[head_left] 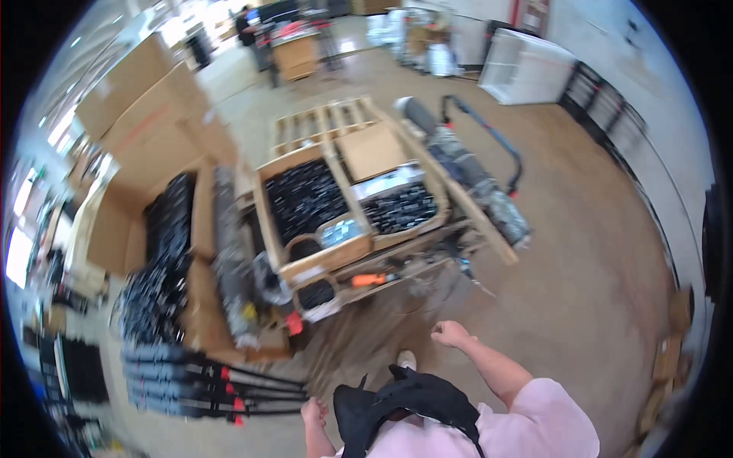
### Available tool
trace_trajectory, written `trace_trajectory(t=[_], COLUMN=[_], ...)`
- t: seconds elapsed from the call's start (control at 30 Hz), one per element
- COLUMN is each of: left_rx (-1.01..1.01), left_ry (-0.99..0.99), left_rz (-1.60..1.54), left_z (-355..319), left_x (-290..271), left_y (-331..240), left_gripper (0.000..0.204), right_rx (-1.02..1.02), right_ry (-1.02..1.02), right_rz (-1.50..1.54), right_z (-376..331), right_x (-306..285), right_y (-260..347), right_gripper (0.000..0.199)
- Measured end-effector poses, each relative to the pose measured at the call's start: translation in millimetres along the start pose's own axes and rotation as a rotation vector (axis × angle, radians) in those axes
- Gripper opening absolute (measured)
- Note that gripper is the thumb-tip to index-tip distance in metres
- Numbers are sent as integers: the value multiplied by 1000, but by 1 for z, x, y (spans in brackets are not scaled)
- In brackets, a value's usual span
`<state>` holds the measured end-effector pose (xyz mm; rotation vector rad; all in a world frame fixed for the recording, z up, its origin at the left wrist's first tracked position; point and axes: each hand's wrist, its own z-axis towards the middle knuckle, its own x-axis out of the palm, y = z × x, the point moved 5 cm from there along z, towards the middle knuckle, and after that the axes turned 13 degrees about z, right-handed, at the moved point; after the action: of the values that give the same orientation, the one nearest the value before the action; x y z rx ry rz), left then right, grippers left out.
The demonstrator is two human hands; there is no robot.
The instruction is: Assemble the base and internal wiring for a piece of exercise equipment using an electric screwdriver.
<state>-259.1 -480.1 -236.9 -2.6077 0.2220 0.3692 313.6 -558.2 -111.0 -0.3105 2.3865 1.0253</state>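
Observation:
My left hand is low in the view with its fingers curled in. It is beside the tips of several long black poles with red parts; I see nothing in its grip. Out in front of me, over the floor, my right hand is closed loosely with nothing in it. Ahead is a work stand with a wooden-edged box of small black parts and a second bin of black pieces. An orange-handled tool lies at its near edge, close to a small box of dark parts.
Large open cartons with black wrapped items stand on the left. A wrapped roll and a blue-and-black bar are beyond the stand. White panels lean on the right wall. A person is near a far table.

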Motion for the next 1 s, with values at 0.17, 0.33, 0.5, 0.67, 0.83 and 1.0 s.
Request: trace_trajectory(t=[0.17,0.33,0.5,0.67,0.83,1.0], left_rx=[552,699,747,732,710,517], left_ry=[153,450,865,1038,1157,1211], left_rz=[844,1046,589,425,413,258], left_z=[-27,-112,-160,-234,-283,-340], left_x=[125,239,373,566,735,862], left_y=[-130,-279,-365,-458,-529,-558], left_gripper=[38,40,29,29,39,44], right_rx=[37,-29,-37,-12,59,293], right_ry=[-348,-657,-731,-538,-505,-721], right_rz=[246,704,865,953,941,1232], right_z=[1,15,27,16,-24,-54], right_x=[-136,-247,-263,-197,-162,-142], right_y=[-36,-70,-19,8,-3,-71], right_gripper=[37,36,35,34,35,34])
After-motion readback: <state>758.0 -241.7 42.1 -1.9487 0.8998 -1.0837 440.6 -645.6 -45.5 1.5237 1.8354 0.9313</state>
